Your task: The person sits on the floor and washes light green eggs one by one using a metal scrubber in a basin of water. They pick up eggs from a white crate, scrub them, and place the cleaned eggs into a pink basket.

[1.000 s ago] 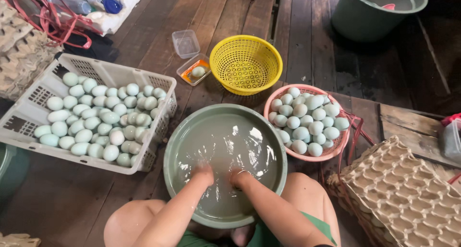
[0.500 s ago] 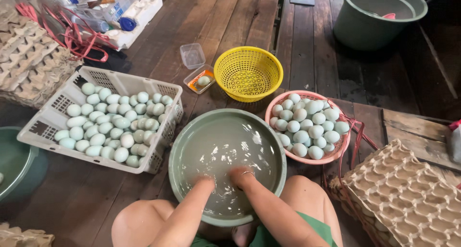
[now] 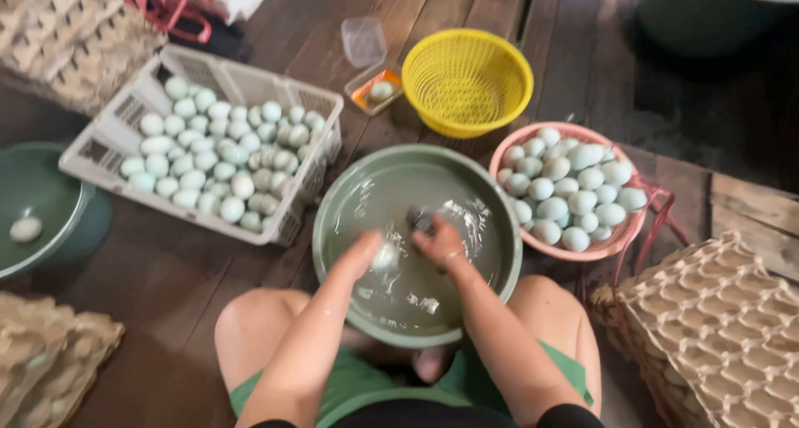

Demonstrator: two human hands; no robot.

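Looking down from the head camera, I see both hands inside the green basin of water that stands on the wooden floor between the knees. My left hand closes its grip on a pale egg at the water line. My right hand closes its grip on a dark scrubber, held just beside the egg; blur hides whether the two touch.

Surrounding items:
- White crate, left of the basin, filled with pale blue-green eggs.
- Pink bowl, touching the basin rim on the right, heaped with more eggs.
- Yellow basket, beyond the basin.
- Small clear tray holding one egg, just beside the yellow basket.
- Second green basin, far left, holding one egg.
- Stacked pulp egg trays, lower right.

Nothing stands between the hands and the crate or the pink bowl.
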